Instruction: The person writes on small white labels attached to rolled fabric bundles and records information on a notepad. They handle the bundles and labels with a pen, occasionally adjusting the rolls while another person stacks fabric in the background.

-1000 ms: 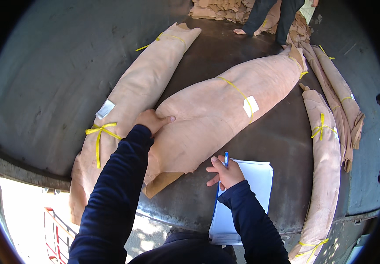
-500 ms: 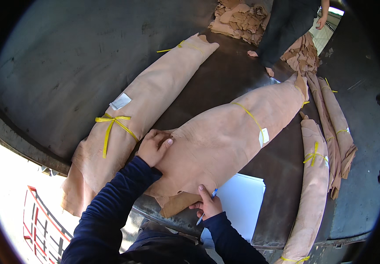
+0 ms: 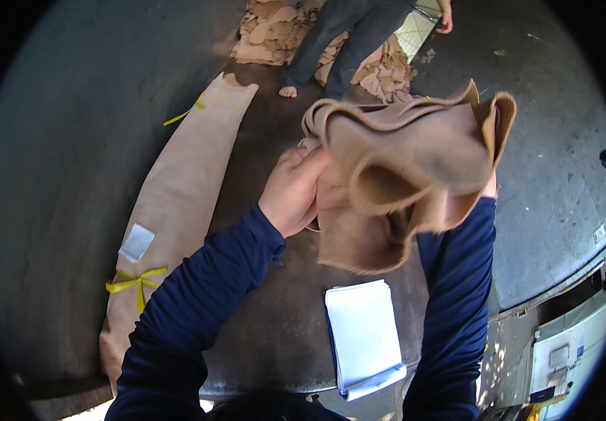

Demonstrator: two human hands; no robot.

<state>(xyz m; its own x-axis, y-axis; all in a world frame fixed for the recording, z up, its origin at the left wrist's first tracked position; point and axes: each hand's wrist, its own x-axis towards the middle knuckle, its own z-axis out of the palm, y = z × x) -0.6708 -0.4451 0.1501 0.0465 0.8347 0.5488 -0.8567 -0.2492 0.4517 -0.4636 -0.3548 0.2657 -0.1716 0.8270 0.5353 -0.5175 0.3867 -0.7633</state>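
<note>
A thick roll of tan leather (image 3: 415,147) is raised in front of me, its folded, layered end turned toward me. My left hand (image 3: 292,188) is closed on the roll's left side, thumb on top. On the far right side, my right hand (image 3: 491,188) holds the roll; only a sliver of it shows and its fingers are hidden behind the leather. Below, a pad of white paper (image 3: 366,330) lies near the edge of the dark surface. I cannot see the pen.
Another long leather roll (image 3: 176,182), tied with yellow ribbon (image 3: 134,282), lies at left with a white label. A barefoot person in dark trousers (image 3: 348,42) stands at the back by heaped leather pieces (image 3: 271,31). The dark surface's edge (image 3: 548,288) curves along the right.
The middle leather roll has left the surface and is up in both hands, its end toward me. The pen is out of sight. My view has shifted right.
</note>
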